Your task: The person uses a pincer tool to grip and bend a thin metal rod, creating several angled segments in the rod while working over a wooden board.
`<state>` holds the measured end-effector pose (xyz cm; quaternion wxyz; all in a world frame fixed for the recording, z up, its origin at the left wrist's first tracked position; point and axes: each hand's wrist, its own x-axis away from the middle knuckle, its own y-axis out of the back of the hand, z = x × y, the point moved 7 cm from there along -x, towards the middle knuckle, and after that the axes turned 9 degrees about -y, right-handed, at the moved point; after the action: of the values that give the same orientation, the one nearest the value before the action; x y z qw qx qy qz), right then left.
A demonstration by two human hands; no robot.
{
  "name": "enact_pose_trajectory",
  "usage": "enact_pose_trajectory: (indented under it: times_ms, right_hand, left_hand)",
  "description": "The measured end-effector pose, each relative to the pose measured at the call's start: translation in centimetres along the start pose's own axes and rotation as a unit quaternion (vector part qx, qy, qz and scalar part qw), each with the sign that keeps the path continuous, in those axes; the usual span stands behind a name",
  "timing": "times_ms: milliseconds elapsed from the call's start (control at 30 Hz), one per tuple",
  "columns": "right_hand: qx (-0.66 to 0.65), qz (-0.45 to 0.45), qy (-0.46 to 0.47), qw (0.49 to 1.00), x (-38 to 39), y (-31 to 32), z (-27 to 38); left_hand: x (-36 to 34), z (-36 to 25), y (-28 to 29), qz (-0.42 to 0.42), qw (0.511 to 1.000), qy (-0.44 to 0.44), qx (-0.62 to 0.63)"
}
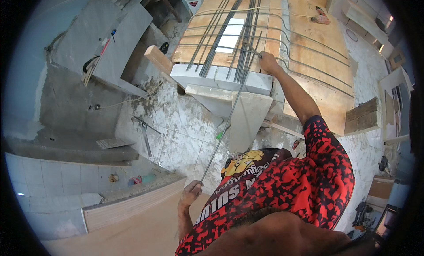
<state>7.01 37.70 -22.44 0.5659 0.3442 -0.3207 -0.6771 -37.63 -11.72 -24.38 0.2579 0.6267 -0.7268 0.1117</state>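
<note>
A long thin steel rod (221, 136) runs from low near my body up to the workbench. My left hand (191, 193) is closed around its near end. Stretched far out over the bench, my right hand (268, 63) is closed on a short metal bar (252, 48), which meets the rods beside it; its exact kind is unclear. Under and beside that bar lies a bundle of dark steel rods (242, 63), lengthwise on the plywood bench top (194, 50). Several other rods (318, 57) cross them sideways and bend near the middle. A white sheet (231, 36) lies among the rods.
White blocks (198, 78) edge the bench's near end, with a pale slab (247, 119) below. A red tool (321, 16) rests on the plywood at far right. Metal pieces (145, 134) lie on the stained floor. A wooden-edged counter (132, 203) stands at lower left.
</note>
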Motion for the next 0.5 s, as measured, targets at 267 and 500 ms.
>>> enact_pose_trajectory:
  times_ms: [267,500]
  right_hand:
    - [0.007,0.005,-0.013,1.0,-1.4,-0.2,-1.0]
    - [-0.014,0.025,-0.041,0.999,-1.9,-0.6,-0.6]
  left_hand:
    - [8.3,3.5,5.4,-0.049,0.982,0.126,0.132]
    - [7.7,4.6,5.4,-0.026,0.981,0.15,0.117]
